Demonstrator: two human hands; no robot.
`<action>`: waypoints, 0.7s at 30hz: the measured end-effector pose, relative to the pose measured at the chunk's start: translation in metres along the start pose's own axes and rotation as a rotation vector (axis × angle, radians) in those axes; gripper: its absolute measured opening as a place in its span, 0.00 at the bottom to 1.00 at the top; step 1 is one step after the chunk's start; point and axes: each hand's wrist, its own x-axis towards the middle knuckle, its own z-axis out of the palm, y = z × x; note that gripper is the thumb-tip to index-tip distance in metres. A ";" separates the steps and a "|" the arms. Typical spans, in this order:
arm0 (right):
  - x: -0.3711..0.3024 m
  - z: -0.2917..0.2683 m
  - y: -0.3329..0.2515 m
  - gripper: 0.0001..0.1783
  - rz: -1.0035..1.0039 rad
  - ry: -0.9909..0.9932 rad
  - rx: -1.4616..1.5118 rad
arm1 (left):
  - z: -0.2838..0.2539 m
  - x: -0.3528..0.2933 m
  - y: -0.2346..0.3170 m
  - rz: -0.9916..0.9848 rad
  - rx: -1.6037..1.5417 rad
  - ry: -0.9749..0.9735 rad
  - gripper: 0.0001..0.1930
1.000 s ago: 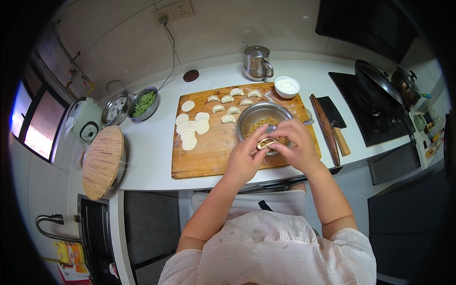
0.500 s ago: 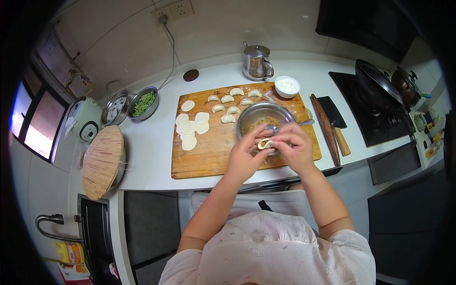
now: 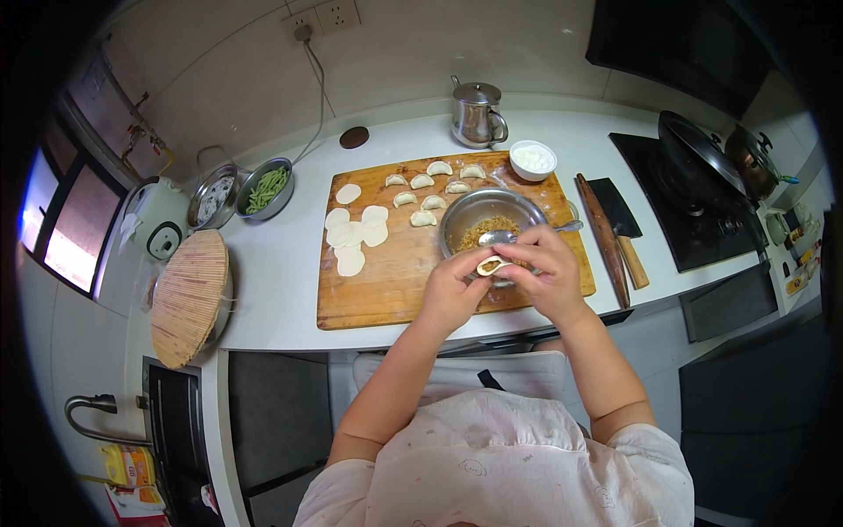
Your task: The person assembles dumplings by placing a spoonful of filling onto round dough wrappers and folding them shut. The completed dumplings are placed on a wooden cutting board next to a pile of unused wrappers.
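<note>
A half-folded dumpling (image 3: 491,264) with brown filling showing sits between my left hand (image 3: 452,290) and my right hand (image 3: 544,272), both pinching its wrapper just above the near edge of a wooden board (image 3: 386,281). Behind my hands stands a metal bowl of minced filling (image 3: 487,224) with a spoon (image 3: 527,234) resting in it. Several flat round wrappers (image 3: 354,235) lie on the board's left part. Several finished dumplings (image 3: 428,189) line its far edge.
A rolling pin (image 3: 602,237) and cleaver (image 3: 625,230) lie right of the board, a stove with a wok (image 3: 694,167) beyond. A small white bowl (image 3: 532,159), metal kettle (image 3: 477,114), bowl of green beans (image 3: 266,189), rice cooker (image 3: 158,220) and round woven mat (image 3: 186,294) stand around.
My hands have kept pinching the dumpling in nearly the same spot; the wrapper is folded a little more closed over the filling.
</note>
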 end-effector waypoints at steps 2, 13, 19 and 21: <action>0.000 0.000 0.000 0.14 0.008 -0.010 0.007 | -0.001 0.001 0.001 0.092 0.084 0.005 0.19; -0.003 0.001 0.005 0.08 -0.011 0.032 0.015 | 0.001 0.002 0.008 -0.019 -0.148 -0.100 0.17; -0.002 0.001 0.006 0.10 -0.043 0.078 -0.027 | 0.003 0.000 0.001 -0.191 -0.554 -0.109 0.16; 0.002 0.000 0.000 0.10 -0.051 0.088 -0.059 | 0.002 0.000 -0.004 -0.162 -0.586 -0.121 0.16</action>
